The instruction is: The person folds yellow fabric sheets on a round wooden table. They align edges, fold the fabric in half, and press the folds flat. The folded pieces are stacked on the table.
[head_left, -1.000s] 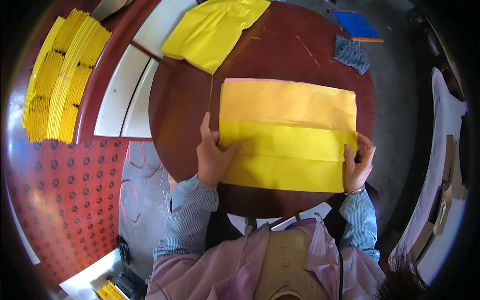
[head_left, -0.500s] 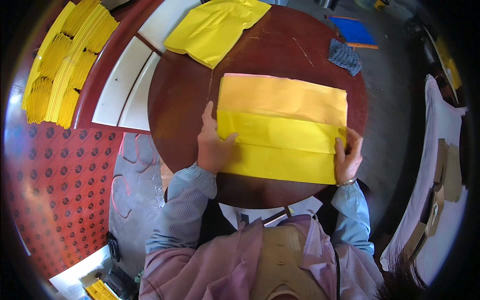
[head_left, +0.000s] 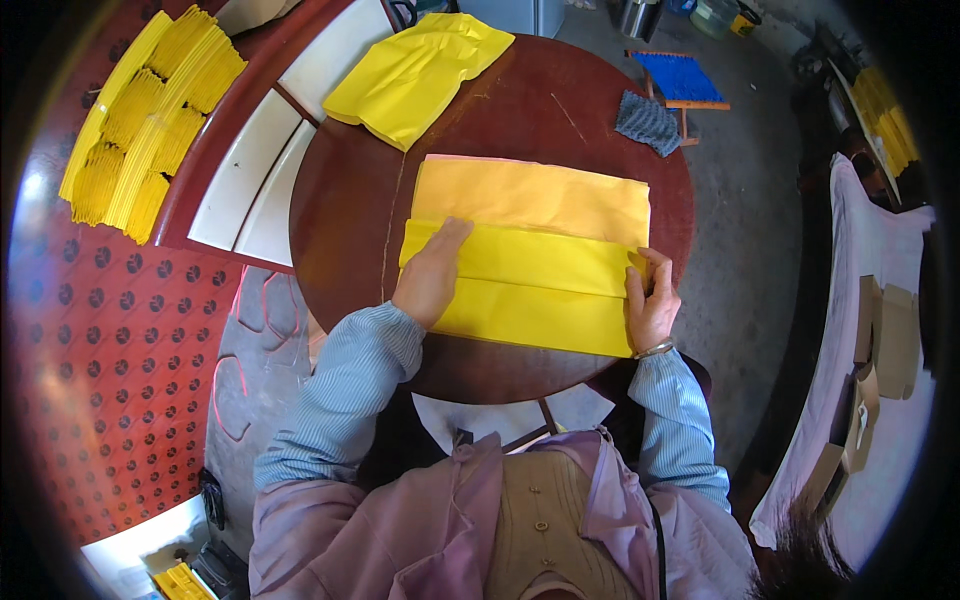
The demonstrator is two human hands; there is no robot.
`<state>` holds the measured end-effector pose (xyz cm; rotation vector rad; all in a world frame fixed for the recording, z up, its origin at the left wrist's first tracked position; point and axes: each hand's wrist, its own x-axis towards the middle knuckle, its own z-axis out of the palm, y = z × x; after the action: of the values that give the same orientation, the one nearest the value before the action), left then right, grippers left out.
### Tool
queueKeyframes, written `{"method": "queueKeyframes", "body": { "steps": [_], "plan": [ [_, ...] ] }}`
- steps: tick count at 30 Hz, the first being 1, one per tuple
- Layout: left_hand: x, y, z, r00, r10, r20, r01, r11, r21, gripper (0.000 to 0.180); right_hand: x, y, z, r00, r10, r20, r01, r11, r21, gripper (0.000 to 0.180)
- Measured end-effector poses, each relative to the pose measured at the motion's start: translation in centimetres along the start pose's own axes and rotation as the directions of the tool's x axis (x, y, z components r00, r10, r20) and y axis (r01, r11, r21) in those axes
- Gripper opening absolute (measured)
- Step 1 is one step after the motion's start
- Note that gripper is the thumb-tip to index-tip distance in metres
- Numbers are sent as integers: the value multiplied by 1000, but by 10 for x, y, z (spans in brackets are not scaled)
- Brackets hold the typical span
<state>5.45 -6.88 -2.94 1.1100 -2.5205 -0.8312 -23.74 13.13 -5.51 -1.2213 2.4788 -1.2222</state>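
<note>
A stack of yellow paper (head_left: 540,305) lies on the round dark red table (head_left: 340,220) in front of me. Its near part is folded over with a crease running across, and a paler orange-yellow band (head_left: 530,197) shows along the far side. My left hand (head_left: 432,275) rests on the left end of the fold, fingers stretched out together. At the right edge, my right hand (head_left: 653,305) grips the paper between its thumb on top and bent fingers. How many layers it holds is hidden.
A crumpled yellow sheet (head_left: 420,75) lies at the table's far left. Folded yellow bundles (head_left: 150,120) are stacked farther left. Beyond the right rim are a grey knitted cloth (head_left: 648,122) and a blue-topped stool (head_left: 682,78). Open cardboard boxes (head_left: 893,340) sit on a pale cloth at right.
My left hand has shifted from the left edge onto the fold, its fingers now laid along it. The right hand stays at the right edge. The whole view has shifted slightly.
</note>
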Motion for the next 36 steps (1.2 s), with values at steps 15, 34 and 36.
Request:
{"method": "queueKeyframes", "body": {
  "steps": [15,34,36],
  "plan": [
    [1,27,64,972,49,-230,48,916,398,80,-25,-92,46,823,-558,107,565,786,-249,59],
    [-5,4,50,966,-29,-258,142,890,433,90,-6,-33,27,912,-107,395,339,739,-583,63],
    [-5,4,49,967,-28,-254,146,876,459,89,-6,-34,27,910,-93,404,334,741,-582,64]
  ]
}}
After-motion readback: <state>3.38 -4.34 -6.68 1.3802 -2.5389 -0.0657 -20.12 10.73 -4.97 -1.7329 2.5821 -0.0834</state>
